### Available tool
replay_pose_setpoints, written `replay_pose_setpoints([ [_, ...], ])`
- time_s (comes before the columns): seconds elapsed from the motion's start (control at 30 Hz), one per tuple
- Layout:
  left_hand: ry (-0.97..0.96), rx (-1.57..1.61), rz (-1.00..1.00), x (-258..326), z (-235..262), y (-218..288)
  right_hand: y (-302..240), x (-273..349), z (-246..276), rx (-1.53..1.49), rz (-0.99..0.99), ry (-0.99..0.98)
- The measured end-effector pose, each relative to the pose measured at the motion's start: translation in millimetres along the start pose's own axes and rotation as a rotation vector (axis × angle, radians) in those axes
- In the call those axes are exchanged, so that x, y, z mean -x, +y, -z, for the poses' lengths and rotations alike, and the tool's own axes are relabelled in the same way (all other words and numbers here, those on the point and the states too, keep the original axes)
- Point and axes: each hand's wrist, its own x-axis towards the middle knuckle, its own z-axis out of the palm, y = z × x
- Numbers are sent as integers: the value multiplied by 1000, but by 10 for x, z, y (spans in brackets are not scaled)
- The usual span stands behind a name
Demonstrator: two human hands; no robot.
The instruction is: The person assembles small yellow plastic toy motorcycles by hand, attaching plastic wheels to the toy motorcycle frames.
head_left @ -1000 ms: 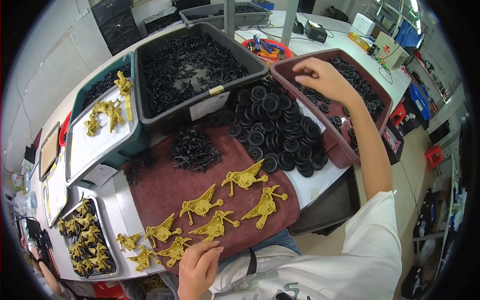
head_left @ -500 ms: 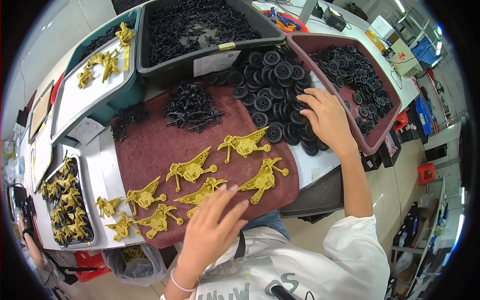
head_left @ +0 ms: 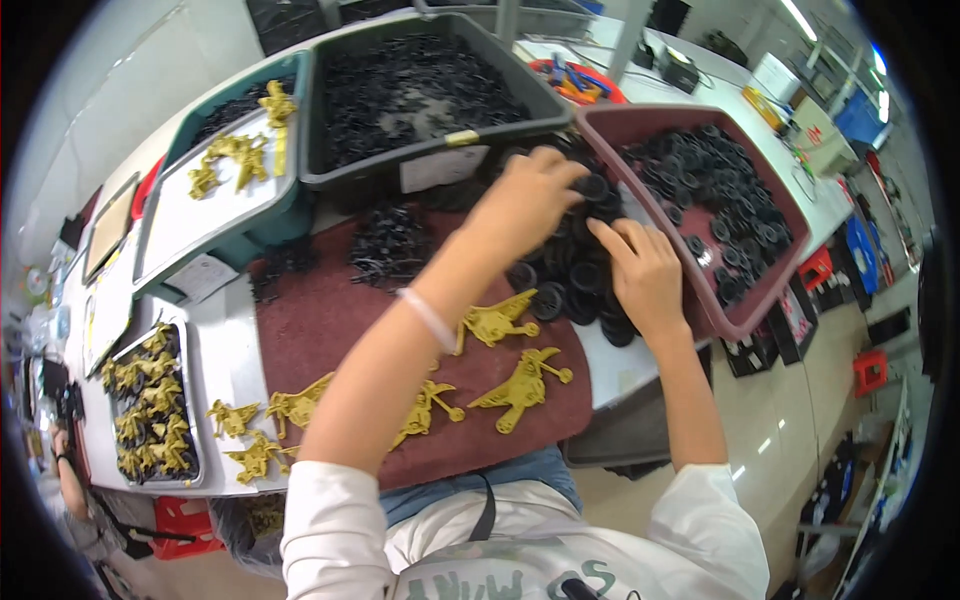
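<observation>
On the maroon mat (head_left: 320, 320), both hands, left hand (head_left: 525, 195) and right hand (head_left: 640, 270), grip black wheels (head_left: 575, 280).

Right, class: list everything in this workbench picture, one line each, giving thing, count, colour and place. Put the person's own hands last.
wheels: a heap, black, on the bench under both hands
maroon bin: one, holds more black wheels, right
grey bin: one, full of small black parts, top centre
mat: one, dark red, bench centre
yellow figures: several, loose on the mat
black clips: one pile, top of the mat
white tray: one, a few yellow parts, on a green bin, upper left
metal tray: one, heaped yellow figures, lower left
left hand: wristband, fingers on the wheels
right hand: on the wheels beside the maroon bin
</observation>
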Motion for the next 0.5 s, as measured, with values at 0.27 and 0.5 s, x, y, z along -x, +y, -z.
replay_pose_setpoints([
  [0.27,-242,24,226,-185,-188,101,136,-8,27,-156,7,-104],
  [0.5,-25,179,260,-119,194,61,17,-152,-2,-107,3,-94],
])
